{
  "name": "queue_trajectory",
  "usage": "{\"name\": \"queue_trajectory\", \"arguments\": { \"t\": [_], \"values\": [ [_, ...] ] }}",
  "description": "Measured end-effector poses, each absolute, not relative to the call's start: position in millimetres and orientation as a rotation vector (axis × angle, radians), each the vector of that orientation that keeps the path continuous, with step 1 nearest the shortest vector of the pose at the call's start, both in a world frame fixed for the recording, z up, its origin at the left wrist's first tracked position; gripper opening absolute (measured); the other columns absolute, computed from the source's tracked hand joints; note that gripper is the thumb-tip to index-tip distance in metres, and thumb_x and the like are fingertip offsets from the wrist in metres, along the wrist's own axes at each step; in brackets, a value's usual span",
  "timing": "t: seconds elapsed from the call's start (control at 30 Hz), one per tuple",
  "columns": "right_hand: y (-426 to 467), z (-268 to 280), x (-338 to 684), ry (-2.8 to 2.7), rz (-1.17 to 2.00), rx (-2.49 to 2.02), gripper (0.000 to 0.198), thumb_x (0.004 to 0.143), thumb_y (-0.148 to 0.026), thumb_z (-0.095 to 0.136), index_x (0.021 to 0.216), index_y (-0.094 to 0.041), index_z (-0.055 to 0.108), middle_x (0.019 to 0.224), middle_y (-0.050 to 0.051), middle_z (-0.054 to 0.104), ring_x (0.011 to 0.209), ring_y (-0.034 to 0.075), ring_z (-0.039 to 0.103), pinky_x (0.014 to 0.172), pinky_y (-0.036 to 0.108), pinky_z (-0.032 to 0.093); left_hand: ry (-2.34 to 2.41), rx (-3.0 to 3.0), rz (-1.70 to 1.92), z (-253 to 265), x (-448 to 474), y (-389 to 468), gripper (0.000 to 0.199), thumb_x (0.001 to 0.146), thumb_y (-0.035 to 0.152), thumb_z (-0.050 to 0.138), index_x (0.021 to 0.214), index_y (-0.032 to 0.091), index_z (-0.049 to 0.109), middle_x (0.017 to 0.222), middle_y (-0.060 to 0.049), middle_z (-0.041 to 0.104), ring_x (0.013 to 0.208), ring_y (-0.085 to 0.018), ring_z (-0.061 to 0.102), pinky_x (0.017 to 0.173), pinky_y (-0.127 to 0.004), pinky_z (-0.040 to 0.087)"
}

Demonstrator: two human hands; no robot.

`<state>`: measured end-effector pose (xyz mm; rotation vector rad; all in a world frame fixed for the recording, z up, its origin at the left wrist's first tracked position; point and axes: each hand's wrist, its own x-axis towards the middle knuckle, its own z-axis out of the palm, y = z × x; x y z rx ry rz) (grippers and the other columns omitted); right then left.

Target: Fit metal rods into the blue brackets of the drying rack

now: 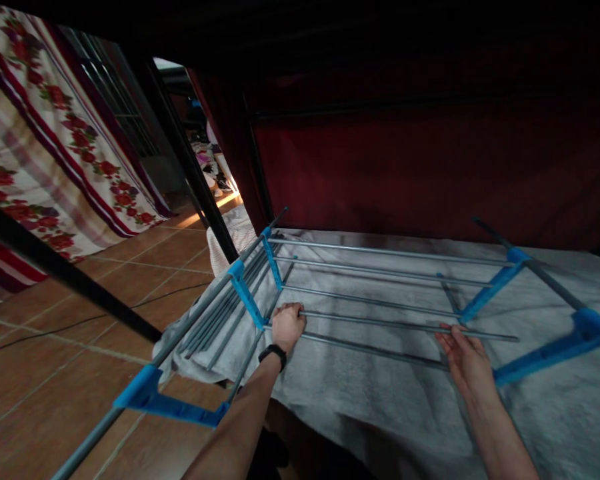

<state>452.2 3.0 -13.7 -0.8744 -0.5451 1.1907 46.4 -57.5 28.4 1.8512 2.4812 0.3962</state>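
Note:
A partly joined rack of grey metal tubes and blue plastic brackets lies across a grey cloth. My left hand [287,325], with a dark band at the wrist, is closed round the left end of a grey tube [370,319]. My right hand [464,352] pinches the same tube near its right end, between thumb and fingers. The tube's right tip sticks out free past my right hand. Close to my left hand is a blue bracket [247,293]; right of my right hand sits another blue bracket [550,350]. Several crosswise tubes [380,252] span the two sides behind.
Loose grey tubes [220,303] lie bundled on the left of the grey cloth [370,407]. Black metal posts [185,160] slant at the left. A dark red curtain [405,173] hangs behind. Floral fabric [55,133] and a thin cable [90,320] are over the tiled floor.

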Motion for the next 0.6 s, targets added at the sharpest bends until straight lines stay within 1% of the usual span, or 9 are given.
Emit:
{"name": "queue_trajectory", "arguments": {
  "t": [0.1,0.2,0.37,0.5,0.6],
  "values": [
    [2.8,-11.3,451.9,-0.547,1.204,-0.885,0.032,0.060,-0.028,0.088,0.078,-0.019,0.063,0.080,-0.003,0.070,0.077,0.012,0.069,0.082,0.030,0.059,2.487,1.857,0.414,28.5,46.6,-57.2,0.026,0.087,0.021,0.048,0.101,0.022,0.070,0.101,-0.008,0.071,0.106,-0.024,0.060,0.096,-0.036,0.038],
    [2.0,-7.8,450.6,-0.555,1.211,-0.901,0.034,0.061,-0.029,0.089,0.080,-0.018,0.063,0.080,-0.002,0.071,0.073,0.011,0.068,0.083,0.032,0.059,2.494,1.859,0.433,28.9,47.0,-57.5,0.027,0.086,0.022,0.047,0.100,0.021,0.070,0.100,-0.010,0.071,0.105,-0.025,0.061,0.095,-0.037,0.039],
    [0.3,-1.5,447.9,-0.564,1.234,-0.891,0.034,0.060,-0.029,0.089,0.079,-0.019,0.062,0.080,-0.003,0.072,0.069,0.009,0.067,0.079,0.028,0.059,2.471,1.870,0.462,30.3,47.1,-57.8,0.028,0.085,0.022,0.047,0.102,0.021,0.070,0.100,-0.010,0.071,0.104,-0.025,0.062,0.096,-0.038,0.039],
    [0.3,1.0,446.1,-0.541,1.247,-0.904,0.035,0.059,-0.028,0.089,0.071,-0.018,0.057,0.079,-0.001,0.072,0.066,0.009,0.067,0.079,0.028,0.060,2.465,1.883,0.486,31.6,46.4,-57.5,0.028,0.086,0.023,0.047,0.101,0.021,0.070,0.099,-0.011,0.071,0.104,-0.026,0.062,0.096,-0.039,0.039],
    [1.9,0.9,445.9,-0.508,1.249,-0.917,0.036,0.060,-0.026,0.088,0.068,-0.017,0.054,0.080,0.000,0.073,0.069,0.010,0.069,0.080,0.030,0.060,2.448,1.916,0.497,31.7,45.5,-58.1,0.026,0.085,0.023,0.049,0.099,0.021,0.071,0.098,-0.009,0.072,0.103,-0.025,0.063,0.094,-0.038,0.040]
  ]
}}
